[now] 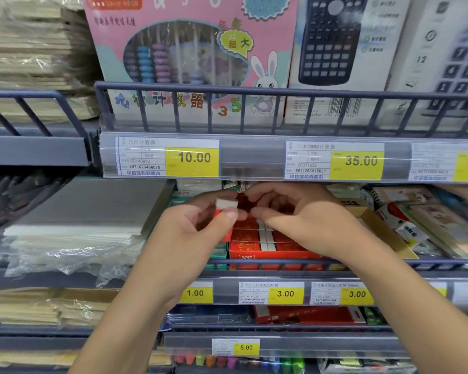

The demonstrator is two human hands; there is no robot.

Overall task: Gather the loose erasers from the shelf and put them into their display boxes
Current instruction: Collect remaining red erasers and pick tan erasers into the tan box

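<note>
My left hand [197,228] pinches an eraser [224,207] with a white end and a red sleeve between thumb and fingers, just above the red display box [254,251]. The box sits on the middle shelf and holds rows of red-sleeved erasers with white ends showing. My right hand [297,220] hovers over the box with thumb and forefinger curled toward each other beside the held eraser; I cannot make out anything between them. The back of the box is hidden under both hands.
A green box [217,253] stands left of the red one. An open cardboard box [381,228] and packaged stationery [427,222] lie to the right. Grey paper stacks [92,209] fill the left. A wire rail [254,261] fronts the shelf, and the upper shelf edge [251,157] hangs close above.
</note>
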